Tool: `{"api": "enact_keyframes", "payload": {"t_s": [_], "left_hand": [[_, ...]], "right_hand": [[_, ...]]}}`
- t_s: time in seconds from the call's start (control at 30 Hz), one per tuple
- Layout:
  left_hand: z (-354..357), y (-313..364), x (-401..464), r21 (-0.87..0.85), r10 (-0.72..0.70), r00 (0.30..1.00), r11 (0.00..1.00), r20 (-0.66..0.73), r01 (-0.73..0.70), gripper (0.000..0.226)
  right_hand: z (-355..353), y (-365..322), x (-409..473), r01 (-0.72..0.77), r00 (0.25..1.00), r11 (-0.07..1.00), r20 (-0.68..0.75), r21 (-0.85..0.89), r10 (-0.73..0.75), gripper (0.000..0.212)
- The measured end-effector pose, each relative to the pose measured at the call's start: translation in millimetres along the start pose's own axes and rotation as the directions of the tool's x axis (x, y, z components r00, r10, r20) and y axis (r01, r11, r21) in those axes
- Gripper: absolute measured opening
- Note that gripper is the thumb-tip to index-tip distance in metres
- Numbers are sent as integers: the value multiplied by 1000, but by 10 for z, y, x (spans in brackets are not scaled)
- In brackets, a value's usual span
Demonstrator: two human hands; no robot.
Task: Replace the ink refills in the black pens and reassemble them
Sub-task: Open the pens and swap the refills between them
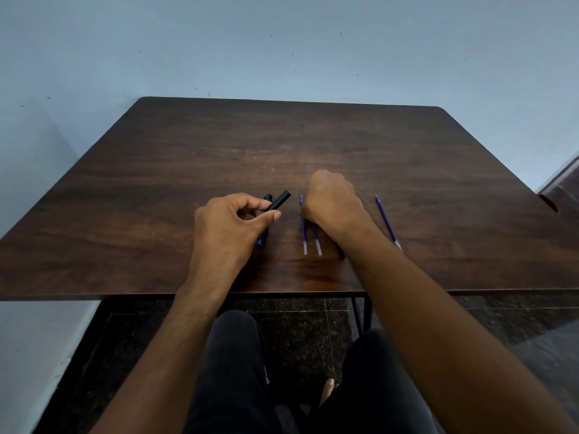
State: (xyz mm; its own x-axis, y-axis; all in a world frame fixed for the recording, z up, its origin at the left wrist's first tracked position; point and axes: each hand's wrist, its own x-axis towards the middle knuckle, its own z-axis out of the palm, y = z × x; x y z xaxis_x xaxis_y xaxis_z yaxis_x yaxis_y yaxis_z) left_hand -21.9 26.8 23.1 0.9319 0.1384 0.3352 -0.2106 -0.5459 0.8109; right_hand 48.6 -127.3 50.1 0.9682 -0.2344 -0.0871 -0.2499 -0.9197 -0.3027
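Nearest the camera, two bare forearms reach forward over dark-trousered knees and the near edge of the dark wooden table, both wrists raised off the wood. The left hand is turned palm inward, its fingers curled and its thumb stretched forward — between thumb and fingertips it pinches a short black pen barrel, which slants up and away to the right past the fingertips. Under this hand, partly hidden, a black pen lies on the table, its far end showing just left of the pinched barrel. The right hand is seen from the back, knuckles up and fingers curled down toward the table; what they grip, if anything, cannot be told. Just below its heel two blue ink refills lie side by side, their clear ends toward the person, and a dark pen part peeks out beside the wrist. Well to the right of the fingers lies a third refill alone.
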Motion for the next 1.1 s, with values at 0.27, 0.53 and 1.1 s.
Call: {"api": "enact_keyframes", "payload": {"t_s": [0.27, 0.53, 1.1], "left_hand": [[22, -1, 8, -4, -10, 1000, 1000, 18, 10, 21], [32, 6, -15, -25, -22, 1000, 999, 11, 22, 26], [5, 54, -29, -40, -15, 1000, 999, -3, 15, 25]], "right_hand": [[-80, 26, 39, -56, 997, 996, 52, 71, 52, 44], [-337, 271, -156, 140, 986, 541, -165, 829, -2, 23], [-207, 308, -201, 213, 971, 207, -230, 955, 62, 13]]}}
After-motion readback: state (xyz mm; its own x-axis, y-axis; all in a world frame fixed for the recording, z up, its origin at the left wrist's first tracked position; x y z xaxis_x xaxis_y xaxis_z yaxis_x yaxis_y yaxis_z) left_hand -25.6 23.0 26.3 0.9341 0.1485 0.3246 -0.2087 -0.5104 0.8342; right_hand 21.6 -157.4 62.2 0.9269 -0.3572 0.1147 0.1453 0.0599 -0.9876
